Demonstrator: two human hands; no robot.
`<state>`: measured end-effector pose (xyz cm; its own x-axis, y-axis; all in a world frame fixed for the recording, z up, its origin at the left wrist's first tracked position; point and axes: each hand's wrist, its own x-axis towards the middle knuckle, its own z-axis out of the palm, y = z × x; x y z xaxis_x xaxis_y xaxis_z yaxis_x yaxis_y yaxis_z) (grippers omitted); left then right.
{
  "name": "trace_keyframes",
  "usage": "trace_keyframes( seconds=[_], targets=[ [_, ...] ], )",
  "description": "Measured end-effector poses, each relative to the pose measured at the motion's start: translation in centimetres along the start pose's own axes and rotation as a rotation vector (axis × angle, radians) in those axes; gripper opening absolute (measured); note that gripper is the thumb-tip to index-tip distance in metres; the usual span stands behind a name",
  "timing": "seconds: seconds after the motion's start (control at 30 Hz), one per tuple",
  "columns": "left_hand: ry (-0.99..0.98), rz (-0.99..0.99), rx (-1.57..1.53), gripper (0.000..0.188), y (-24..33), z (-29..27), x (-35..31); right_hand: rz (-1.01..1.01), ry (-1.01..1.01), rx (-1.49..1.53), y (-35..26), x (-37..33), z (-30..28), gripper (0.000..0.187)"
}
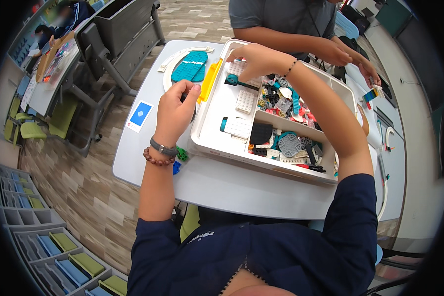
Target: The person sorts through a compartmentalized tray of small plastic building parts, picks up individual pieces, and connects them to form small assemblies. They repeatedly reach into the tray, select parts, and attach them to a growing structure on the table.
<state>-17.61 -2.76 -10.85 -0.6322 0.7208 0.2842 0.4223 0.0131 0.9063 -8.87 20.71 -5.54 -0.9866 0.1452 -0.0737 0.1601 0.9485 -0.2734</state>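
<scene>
My left hand is closed beside the left rim of a white storage tray. A dark edge shows beside its fingers, but what they hold, if anything, is hidden. Over the far left compartment, my right hand reaches with fingers apart, near a white studded brick and a teal round piece. Two more white studded bricks, one in the middle and one nearer me, lie in that compartment. Other compartments hold mixed small pieces and a grey round plate.
Teal plates, a white curved track piece and a yellow piece lie left of the tray. A blue-and-white card rests on the table. Green pieces lie near my left wrist. Another person stands across, holding coloured bricks.
</scene>
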Motion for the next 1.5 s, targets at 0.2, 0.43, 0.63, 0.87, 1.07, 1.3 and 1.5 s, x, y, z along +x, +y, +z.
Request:
trace_keyframes(
  seconds=[0.2, 0.43, 0.63, 0.87, 1.07, 1.3, 1.5],
  targets=[
    [-0.058, -0.103, -0.317, 0.037, 0.9, -1.0, 0.2, 0.018, -0.003, 0.078, -0.4, -0.7, -0.4, 0.055],
    [-0.055, -0.13, -0.369, 0.039, 0.7, -1.1, 0.1, 0.047, -0.076, 0.002, 0.0, 0.3, 0.4, 0.057],
    [-0.051, -0.105, -0.349, 0.039, 0.3, -1.1, 0.0, 0.017, -0.07, -0.01, -0.9, -0.4, 0.6, 0.056],
    [-0.055, -0.092, -0.32, 0.038, 0.5, -0.9, 0.1, -0.085, 0.044, -0.087, -0.2, -2.2, 1.3, 0.057],
    [-0.059, -0.13, -0.454, 0.042, 0.4, -1.1, 0.4, -0.119, 0.238, 0.005, -1.1, -7.2, 0.5, 0.043],
    [-0.36, -0.074, -1.016, 0.039, 1.0, -0.7, -0.2, -0.063, 0.2, 0.216, -6.5, -20.5, -1.1, 0.042],
    [-0.551, -0.119, -0.747, 0.034, 8.1, 4.6, -3.5, -0.007, 0.361, 0.485, -6.7, -26.5, 0.8, 0.036]
  ],
)
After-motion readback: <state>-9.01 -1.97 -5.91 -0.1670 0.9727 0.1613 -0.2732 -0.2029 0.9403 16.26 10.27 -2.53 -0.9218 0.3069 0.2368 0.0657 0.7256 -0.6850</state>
